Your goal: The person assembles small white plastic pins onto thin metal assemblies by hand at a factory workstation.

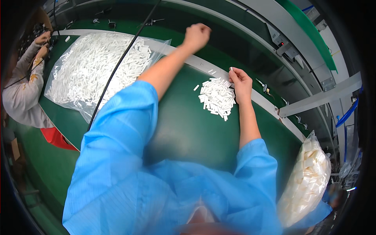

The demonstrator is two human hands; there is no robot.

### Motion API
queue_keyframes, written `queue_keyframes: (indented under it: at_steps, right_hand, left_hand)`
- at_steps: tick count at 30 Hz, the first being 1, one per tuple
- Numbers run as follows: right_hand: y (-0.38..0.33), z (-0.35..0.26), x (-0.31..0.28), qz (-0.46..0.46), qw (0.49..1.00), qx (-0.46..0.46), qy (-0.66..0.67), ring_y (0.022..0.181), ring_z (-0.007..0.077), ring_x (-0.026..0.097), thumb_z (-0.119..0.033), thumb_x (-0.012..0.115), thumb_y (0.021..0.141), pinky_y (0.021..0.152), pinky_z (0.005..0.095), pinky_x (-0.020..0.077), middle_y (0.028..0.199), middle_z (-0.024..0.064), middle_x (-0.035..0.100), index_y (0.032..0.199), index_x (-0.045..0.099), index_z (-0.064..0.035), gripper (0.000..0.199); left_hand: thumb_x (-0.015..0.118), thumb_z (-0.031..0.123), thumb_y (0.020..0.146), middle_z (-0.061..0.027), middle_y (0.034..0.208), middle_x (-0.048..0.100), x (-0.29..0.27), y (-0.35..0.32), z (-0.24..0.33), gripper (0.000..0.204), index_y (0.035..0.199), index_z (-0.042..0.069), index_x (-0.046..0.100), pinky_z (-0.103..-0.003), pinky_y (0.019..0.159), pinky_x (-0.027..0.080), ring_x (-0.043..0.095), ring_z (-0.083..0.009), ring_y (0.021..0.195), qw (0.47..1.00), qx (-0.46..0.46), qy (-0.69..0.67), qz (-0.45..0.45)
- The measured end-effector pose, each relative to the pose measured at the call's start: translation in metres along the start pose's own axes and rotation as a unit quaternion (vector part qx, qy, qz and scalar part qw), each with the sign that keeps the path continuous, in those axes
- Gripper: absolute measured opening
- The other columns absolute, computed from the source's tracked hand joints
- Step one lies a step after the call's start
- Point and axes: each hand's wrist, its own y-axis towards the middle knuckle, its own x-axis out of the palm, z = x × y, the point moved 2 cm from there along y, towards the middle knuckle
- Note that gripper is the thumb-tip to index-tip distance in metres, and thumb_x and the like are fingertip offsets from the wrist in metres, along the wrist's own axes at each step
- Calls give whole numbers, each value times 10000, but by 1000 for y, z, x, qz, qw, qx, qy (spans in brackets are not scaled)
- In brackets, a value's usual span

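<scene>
My left hand (197, 38) reaches out over the green belt beyond the table's far edge. Its fingers are curled together and slightly blurred; whatever they may hold is hidden. At the right side of a loose pile of small white rectangular pieces (216, 96), my right hand (241, 82) pinches one small white piece (231, 69) between thumb and fingertips. A few single pieces lie just outside the pile. To the left, a large clear plastic bag (94, 70) full of the same kind of white pieces rests on the green tabletop (184, 117).
Metal parts with pale tips (263, 85) lie spaced along the belt (172, 33). A bag of cream-coloured pieces (307, 176) stands at the right. A black cable (121, 58) crosses above the large bag. Another person (29, 90) works at the far left, near a red stool (56, 137).
</scene>
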Motion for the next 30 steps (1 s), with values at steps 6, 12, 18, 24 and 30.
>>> queue_keyframes:
  at_steps: [6, 12, 18, 24, 30]
  right_hand:
    - [1, 7, -10, 16, 997, -14, -69, 711, 79, 550, -105, 661, 843, 664, 207, 447, 816, 16, 634, 982, 666, 6, 178]
    - [10, -6, 6, -63, 978, -48, -194, 778, 160, 614, -133, 648, 826, 728, 268, 490, 886, 74, 663, 926, 658, -23, 150]
    - [39, -37, 65, -245, 881, -250, -318, 845, 223, 623, -177, 600, 873, 746, 309, 485, 1013, 111, 656, 1020, 621, -24, 213]
    - [25, -41, 54, -289, 891, -126, -326, 759, 280, 615, -161, 607, 852, 709, 339, 482, 839, 134, 659, 938, 642, -26, 163]
    - [13, -26, 10, -208, 953, -40, -217, 836, 156, 643, -160, 629, 867, 766, 276, 496, 879, 85, 685, 943, 658, -12, 169]
  left_hand:
    - [477, 215, 866, -208, 1195, 589, -78, 79, -58, 368, 1159, 23, 591, -437, 920, 475, 569, -370, 1118, 893, -168, 409, -83]
    - [343, 595, 918, -121, 1217, 602, -121, 96, -122, 599, 1199, 138, 610, -420, 930, 461, 564, -318, 1140, 809, -171, 538, -162]
    - [415, 521, 920, -113, 1197, 616, -101, 96, -137, 508, 1178, 139, 627, -422, 902, 480, 587, -305, 1110, 799, -97, 565, -183]
    - [546, 406, 862, -115, 1179, 625, -103, 101, -132, 423, 1167, 125, 633, -416, 894, 490, 603, -304, 1082, 815, -140, 520, -214]
    - [637, 307, 796, -144, 1163, 627, -94, 92, -112, 402, 1141, 102, 640, -397, 886, 501, 610, -312, 1066, 826, -225, 454, -245]
